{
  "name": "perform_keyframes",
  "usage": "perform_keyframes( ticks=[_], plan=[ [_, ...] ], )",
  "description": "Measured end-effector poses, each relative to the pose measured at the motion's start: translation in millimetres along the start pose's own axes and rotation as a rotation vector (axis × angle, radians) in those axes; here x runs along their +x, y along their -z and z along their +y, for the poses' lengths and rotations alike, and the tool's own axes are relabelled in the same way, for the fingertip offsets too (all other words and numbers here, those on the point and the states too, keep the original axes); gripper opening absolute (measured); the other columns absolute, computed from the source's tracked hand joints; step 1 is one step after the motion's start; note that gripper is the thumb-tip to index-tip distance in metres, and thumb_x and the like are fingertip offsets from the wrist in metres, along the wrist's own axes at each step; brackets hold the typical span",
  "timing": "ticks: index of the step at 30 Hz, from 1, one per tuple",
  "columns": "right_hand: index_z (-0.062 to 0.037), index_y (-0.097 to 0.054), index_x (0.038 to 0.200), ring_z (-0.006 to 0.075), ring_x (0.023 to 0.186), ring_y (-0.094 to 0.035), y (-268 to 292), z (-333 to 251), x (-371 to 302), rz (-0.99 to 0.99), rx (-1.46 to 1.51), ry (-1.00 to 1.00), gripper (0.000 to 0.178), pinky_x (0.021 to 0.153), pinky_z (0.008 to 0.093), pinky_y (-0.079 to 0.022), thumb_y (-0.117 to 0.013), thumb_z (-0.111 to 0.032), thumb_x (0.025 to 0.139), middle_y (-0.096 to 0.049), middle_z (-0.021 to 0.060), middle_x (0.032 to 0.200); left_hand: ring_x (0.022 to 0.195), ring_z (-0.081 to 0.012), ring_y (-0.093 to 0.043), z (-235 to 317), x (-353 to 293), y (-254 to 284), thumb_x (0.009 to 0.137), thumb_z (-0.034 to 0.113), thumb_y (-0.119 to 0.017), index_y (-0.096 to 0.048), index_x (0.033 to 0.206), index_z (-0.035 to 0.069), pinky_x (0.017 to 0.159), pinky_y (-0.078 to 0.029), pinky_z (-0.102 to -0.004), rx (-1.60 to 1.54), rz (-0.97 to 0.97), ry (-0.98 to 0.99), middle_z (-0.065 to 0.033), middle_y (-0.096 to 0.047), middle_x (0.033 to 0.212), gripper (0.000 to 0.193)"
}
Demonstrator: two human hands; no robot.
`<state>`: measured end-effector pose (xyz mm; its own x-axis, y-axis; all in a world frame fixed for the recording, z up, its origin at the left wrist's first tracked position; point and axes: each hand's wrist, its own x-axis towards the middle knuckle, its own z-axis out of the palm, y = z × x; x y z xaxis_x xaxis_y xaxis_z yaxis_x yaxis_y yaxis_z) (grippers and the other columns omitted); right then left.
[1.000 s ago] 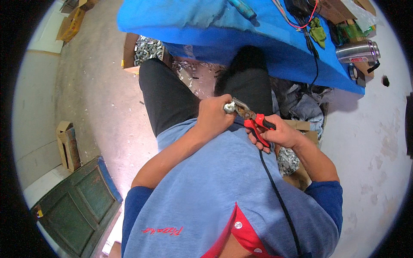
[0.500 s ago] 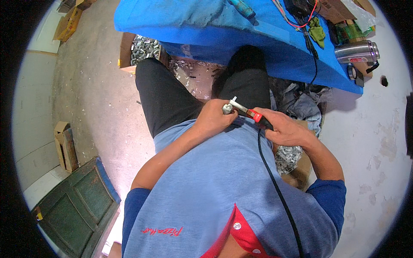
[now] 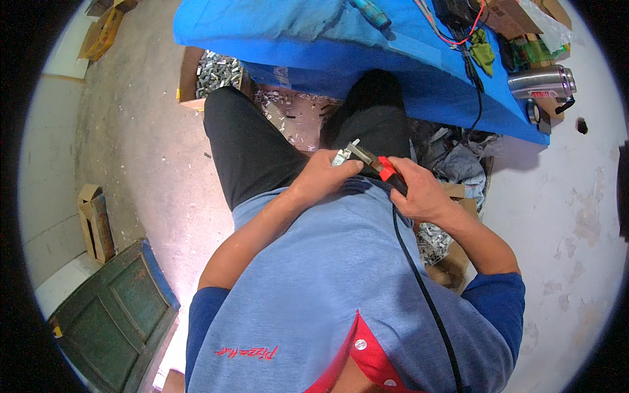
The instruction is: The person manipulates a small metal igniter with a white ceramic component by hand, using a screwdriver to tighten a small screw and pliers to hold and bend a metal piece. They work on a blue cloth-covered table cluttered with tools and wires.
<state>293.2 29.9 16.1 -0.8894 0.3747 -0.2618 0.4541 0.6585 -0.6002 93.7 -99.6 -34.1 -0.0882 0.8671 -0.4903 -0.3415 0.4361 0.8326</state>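
Over my lap, my left hand (image 3: 324,177) is closed around a small silvery-white piece (image 3: 340,157), whose end sticks out past the thumb and fingers. My right hand (image 3: 421,191) grips a hand tool (image 3: 387,169) with a red and black handle and a grey metal front end. A black cord (image 3: 424,288) hangs from the tool's handle and runs down across my shirt. The tool's metal end lies against or just over the silvery piece, beside my left thumb; exact contact is too small to tell. A small pale bit shows at the tool's tip.
Ahead stands a table with a blue cover (image 3: 295,33), bearing a steel flask (image 3: 541,82), cables and a green cloth (image 3: 482,51). A cardboard box (image 3: 189,71) of small grey parts (image 3: 217,72) sits by my left knee. Silvery pieces (image 3: 435,243) lie beside my right hip.
The silvery piece has turned in my left hand, from end-on to showing its side. My right hand and the tool have shifted slightly left, with the tool tilted more steeply.
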Motion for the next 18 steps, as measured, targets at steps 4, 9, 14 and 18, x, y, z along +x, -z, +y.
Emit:
perform_keyframes(
  ticks=[4,9,14,18],
  plan=[
    [0.0025,-0.046,0.123,0.0359,0.093,-0.056,-4.9,-6.4,9.5,0.124,-0.322,0.095,0.061,0.078,0.0423,-0.049,-0.072,-0.012,0.071,-0.053,0.0182,0.1,0.048,-0.004,-0.035,-1.6,1.7,1.5,0.087,0.025,-0.064,-0.062,0.088,0.009,0.043,-0.024,-0.0231,-0.118,0.047,0.137,0.0071,-0.045,0.061,0.017],
    [0.0039,-0.044,0.124,0.035,0.094,-0.053,-8.8,10.1,26.8,0.19,-0.477,0.212,0.074,0.082,0.0407,-0.047,-0.077,-0.006,0.058,-0.052,0.0185,0.102,0.047,-0.0039,-0.033,-2.5,3.9,3.1,0.087,0.022,-0.062,-0.061,0.089,0.01,0.042,-0.022,-0.0233,-0.265,0.072,0.181,0.0084,-0.042,0.061,0.012],
    [0.0031,-0.05,0.121,0.0339,0.086,-0.057,-6.2,0.8,26.1,0.15,-0.397,0.177,0.054,0.071,0.0383,-0.049,-0.068,-0.012,0.072,-0.054,0.017,0.094,0.05,-0.0049,-0.038,-5.4,4.1,6.3,0.086,0.02,-0.061,-0.064,0.092,0.008,0.043,-0.027,-0.0248,-0.163,0.144,0.158,0.0069,-0.048,0.064,0.014],
    [0.0034,-0.053,0.119,0.0301,0.077,-0.061,7.7,-0.8,17.7,-0.183,0.173,0.043,0.043,0.07,0.0355,-0.049,-0.06,-0.011,0.079,-0.058,0.0159,0.086,0.055,-0.0103,-0.05,-18.9,6.2,2.5,0.085,0.018,-0.061,-0.067,0.089,0.0,0.05,-0.04,-0.0297,0.192,0.23,-0.172,-0.0027,-0.059,0.066,0.02]
  ],
)
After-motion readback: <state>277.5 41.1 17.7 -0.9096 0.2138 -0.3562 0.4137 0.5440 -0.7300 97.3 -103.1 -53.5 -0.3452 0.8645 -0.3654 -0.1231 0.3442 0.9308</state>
